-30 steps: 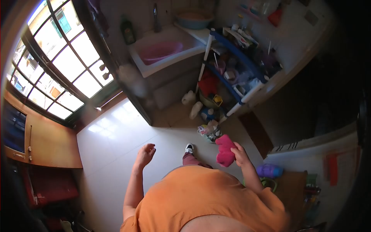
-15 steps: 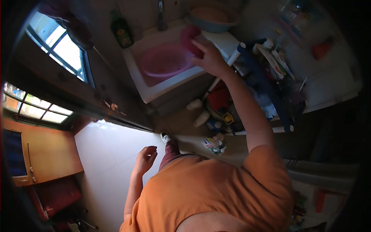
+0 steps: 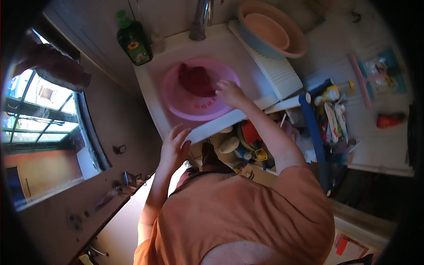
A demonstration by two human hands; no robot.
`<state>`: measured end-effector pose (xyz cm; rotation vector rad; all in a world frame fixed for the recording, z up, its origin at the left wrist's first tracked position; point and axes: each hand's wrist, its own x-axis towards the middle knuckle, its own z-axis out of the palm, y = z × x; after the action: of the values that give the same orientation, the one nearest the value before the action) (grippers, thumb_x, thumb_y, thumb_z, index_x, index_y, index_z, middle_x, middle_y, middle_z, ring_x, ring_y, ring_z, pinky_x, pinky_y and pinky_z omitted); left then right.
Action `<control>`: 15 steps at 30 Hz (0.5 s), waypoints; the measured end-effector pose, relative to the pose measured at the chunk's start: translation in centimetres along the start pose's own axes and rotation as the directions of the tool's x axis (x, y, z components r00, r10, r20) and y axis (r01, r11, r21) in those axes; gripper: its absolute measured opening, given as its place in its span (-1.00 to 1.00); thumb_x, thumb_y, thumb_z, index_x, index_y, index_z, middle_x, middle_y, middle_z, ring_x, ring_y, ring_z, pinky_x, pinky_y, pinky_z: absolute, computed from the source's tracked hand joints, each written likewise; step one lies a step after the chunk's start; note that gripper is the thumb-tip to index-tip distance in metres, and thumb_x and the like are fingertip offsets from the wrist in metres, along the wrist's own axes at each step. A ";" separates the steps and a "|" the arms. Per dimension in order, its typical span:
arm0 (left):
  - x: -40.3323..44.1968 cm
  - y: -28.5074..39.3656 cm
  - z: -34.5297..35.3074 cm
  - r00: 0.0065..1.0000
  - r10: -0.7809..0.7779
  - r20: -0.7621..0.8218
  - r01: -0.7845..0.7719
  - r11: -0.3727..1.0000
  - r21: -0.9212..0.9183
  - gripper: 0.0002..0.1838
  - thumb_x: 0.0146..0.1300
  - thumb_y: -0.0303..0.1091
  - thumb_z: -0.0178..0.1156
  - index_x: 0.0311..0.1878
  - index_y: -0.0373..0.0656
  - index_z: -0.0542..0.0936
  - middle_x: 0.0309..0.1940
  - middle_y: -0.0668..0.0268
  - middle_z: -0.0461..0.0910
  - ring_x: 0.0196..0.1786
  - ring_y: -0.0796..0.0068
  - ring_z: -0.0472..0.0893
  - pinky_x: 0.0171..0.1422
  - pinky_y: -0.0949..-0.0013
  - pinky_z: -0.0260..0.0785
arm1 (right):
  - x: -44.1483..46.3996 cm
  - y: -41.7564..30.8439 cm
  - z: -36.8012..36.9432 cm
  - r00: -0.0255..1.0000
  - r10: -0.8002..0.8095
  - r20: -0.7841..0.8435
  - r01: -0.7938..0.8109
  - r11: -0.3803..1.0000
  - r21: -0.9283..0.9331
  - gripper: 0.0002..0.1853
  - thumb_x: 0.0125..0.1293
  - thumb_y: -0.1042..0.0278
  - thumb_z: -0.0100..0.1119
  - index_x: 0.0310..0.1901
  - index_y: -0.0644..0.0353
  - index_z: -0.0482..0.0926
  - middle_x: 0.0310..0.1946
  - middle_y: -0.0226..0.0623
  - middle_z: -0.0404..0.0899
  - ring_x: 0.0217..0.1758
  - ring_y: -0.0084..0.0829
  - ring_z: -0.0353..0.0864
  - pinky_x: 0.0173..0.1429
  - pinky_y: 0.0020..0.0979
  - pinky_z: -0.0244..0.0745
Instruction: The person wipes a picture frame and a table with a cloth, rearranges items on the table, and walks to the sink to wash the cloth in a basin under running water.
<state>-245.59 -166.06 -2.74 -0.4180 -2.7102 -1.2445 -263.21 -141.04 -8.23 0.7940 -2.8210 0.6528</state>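
Observation:
A dark red cloth (image 3: 197,81) lies bunched in a pink plastic basin (image 3: 201,115) with red lettering inside. The basin stands in a white sink (image 3: 152,104). Over the basin's right side, my right hand (image 3: 230,93) has its fingers bent, and the fingertips pinch the cloth's right edge. My left hand (image 3: 173,148) is raised by the sink's front left corner, fingers apart and holding nothing. At the back of the sink rises a metal faucet (image 3: 202,20).
A green pump bottle (image 3: 134,44) stands at the sink's back left corner. Stacked basins (image 3: 271,31) sit on the ribbed washboard ledge (image 3: 269,70). Right of the sink is a blue-and-white rack (image 3: 316,141) with tubes and bottles. A barred window (image 3: 44,115) is on the left.
The red cloth, held up in my right hand before, now lies in the basin. My left hand has come up to the sink's edge, and the view has moved closer to the sink.

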 end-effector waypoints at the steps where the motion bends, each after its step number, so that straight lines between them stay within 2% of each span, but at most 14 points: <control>1: 1.9 -0.3 0.5 1.000 0.018 -0.022 -0.017 0.999 0.032 -0.63 0.01 -0.53 0.14 -0.04 -0.12 0.49 0.04 0.07 0.39 0.06 0.02 0.41 0.08 0.17 0.31 | 0.4 0.4 1.1 0.994 0.026 0.104 -0.027 1.000 0.009 -0.67 0.14 0.20 0.06 -0.17 0.28 0.50 -0.06 0.01 0.44 -0.01 -0.02 0.43 0.08 -0.16 0.34; 3: 5.4 -2.6 2.5 1.000 0.006 0.009 -0.007 0.994 0.106 -0.63 0.03 -0.46 0.12 -0.02 -0.08 0.49 0.11 0.07 0.34 0.15 0.00 0.33 0.16 0.08 0.23 | 1.6 1.3 2.9 0.947 0.072 0.313 -0.081 0.997 0.015 -0.67 0.13 0.21 0.06 -0.15 0.25 0.50 -0.02 -0.01 0.42 -0.01 0.02 0.42 0.09 -0.16 0.33; 6: 10.7 -4.7 4.6 0.995 -0.063 0.074 0.043 0.968 0.246 -0.65 0.08 -0.36 0.08 -0.01 -0.04 0.49 0.19 0.09 0.28 0.24 0.03 0.26 0.18 0.00 0.20 | 4.5 3.2 5.0 0.739 0.219 0.637 -0.229 0.971 -0.067 -0.62 0.12 0.20 0.07 -0.04 0.18 0.48 0.14 -0.05 0.30 0.16 0.01 0.30 0.21 -0.13 0.24; 9: 16.0 -7.9 6.9 0.981 -0.094 0.172 0.022 0.924 0.382 -0.62 0.08 -0.34 0.09 0.03 -0.02 0.48 0.22 0.11 0.25 0.28 0.06 0.22 0.18 -0.04 0.17 | 5.7 3.5 5.9 0.803 0.096 0.588 0.003 0.986 -0.165 -0.50 0.14 0.14 0.07 0.14 0.08 0.37 0.29 -0.12 0.08 0.37 -0.09 0.00 0.34 -0.07 0.04; 10: 17.6 -8.8 7.6 0.962 -0.149 0.229 0.028 0.887 0.461 -0.54 0.09 -0.30 0.10 0.13 0.03 0.42 0.27 0.14 0.19 0.33 0.12 0.14 0.23 -0.04 0.12 | 5.9 3.6 6.6 0.780 0.062 0.622 0.042 0.988 -0.151 -0.46 0.15 0.11 0.07 0.17 0.06 0.32 0.32 -0.15 0.02 0.40 -0.12 -0.09 0.35 -0.04 -0.02; 12: 20.2 -11.0 9.4 0.957 -0.139 0.254 -0.014 0.853 0.522 -0.49 0.08 -0.27 0.11 0.18 0.06 0.37 0.30 0.16 0.14 0.36 0.14 0.09 0.25 -0.03 0.09 | 6.5 3.9 8.2 0.725 -0.005 0.688 0.122 0.985 -0.122 -0.38 0.15 0.06 0.06 0.25 0.02 0.23 0.37 -0.21 -0.12 0.45 -0.18 -0.28 0.39 0.01 -0.15; 15: 21.8 -14.6 12.5 0.941 -0.167 0.294 -0.038 0.812 0.583 -0.43 0.09 -0.21 0.13 0.23 0.09 0.31 0.33 0.17 0.08 0.39 0.18 0.03 0.28 -0.01 0.06 | 6.9 5.1 10.0 0.676 -0.016 0.736 0.154 0.981 -0.121 -0.35 0.16 0.03 0.06 0.27 0.06 0.20 0.38 -0.22 -0.16 0.46 -0.20 -0.28 0.37 0.01 -0.12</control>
<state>-270.78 -161.42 -16.35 -0.4852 -3.2151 -0.2994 -271.92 -144.72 -17.37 1.4067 -3.4280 0.0309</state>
